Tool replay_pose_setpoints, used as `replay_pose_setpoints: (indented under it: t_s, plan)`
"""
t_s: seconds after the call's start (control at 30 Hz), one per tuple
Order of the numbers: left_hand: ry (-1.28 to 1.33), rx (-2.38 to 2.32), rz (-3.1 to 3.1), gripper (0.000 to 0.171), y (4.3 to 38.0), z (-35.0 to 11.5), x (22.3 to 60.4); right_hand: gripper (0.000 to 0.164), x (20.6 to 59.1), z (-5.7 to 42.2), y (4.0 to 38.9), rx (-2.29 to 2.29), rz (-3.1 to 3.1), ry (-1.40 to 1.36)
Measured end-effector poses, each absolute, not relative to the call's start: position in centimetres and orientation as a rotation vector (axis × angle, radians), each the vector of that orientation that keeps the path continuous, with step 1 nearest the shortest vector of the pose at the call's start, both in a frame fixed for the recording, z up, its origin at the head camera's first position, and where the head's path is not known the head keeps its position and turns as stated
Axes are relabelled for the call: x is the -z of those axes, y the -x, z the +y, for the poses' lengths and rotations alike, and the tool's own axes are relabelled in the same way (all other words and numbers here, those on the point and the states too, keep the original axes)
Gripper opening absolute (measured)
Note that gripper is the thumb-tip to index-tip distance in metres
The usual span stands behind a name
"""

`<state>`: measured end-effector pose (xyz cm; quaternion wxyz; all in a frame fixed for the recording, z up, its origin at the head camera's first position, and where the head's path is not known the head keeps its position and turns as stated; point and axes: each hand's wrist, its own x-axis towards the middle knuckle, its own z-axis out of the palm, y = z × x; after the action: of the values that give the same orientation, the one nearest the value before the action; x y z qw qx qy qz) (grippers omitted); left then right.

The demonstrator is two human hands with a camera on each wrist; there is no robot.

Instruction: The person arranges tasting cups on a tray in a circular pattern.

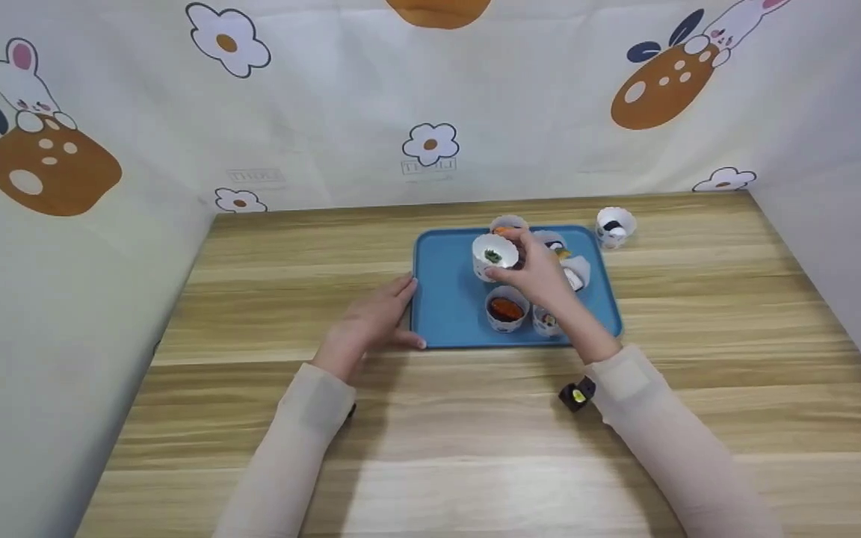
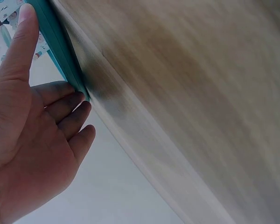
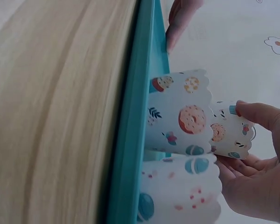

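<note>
My right hand [image 1: 539, 273] pinches a white paper cup [image 1: 495, 258] with scalloped rim and something green inside, over the blue tray [image 1: 442, 299]. In the right wrist view, thumb and fingers grip this printed cup [image 3: 231, 128] from its sides. My left hand [image 1: 374, 317] rests against the tray's left edge, fingers fairly straight; in the left wrist view the hand [image 2: 32, 135] touches the rim. Close in front of the held cup stands a cup with an orange-topped piece [image 1: 506, 309]. Beside it, another cup [image 1: 546, 321] is partly hidden by my right arm.
More cups stand along the tray's back and right, including one with an orange piece [image 1: 509, 224] and a tilted one [image 1: 576, 273]. Right of the tray, a cup [image 1: 615, 227] stands on the wooden table [image 1: 251, 299]. A patterned cloth [image 1: 326, 112] hangs behind.
</note>
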<state>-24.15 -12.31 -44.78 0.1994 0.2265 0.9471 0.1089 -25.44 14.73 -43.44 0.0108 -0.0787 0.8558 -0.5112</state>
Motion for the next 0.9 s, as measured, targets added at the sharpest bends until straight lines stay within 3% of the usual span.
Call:
replay_pose_setpoints:
  t_s: [0.9]
  plan:
    - [-0.632, -0.320, 2.650, 0.106, 24.2, -12.3, 44.8, 0.065, 44.8, 13.0, 25.2, 1.159, 2.817, 0.221]
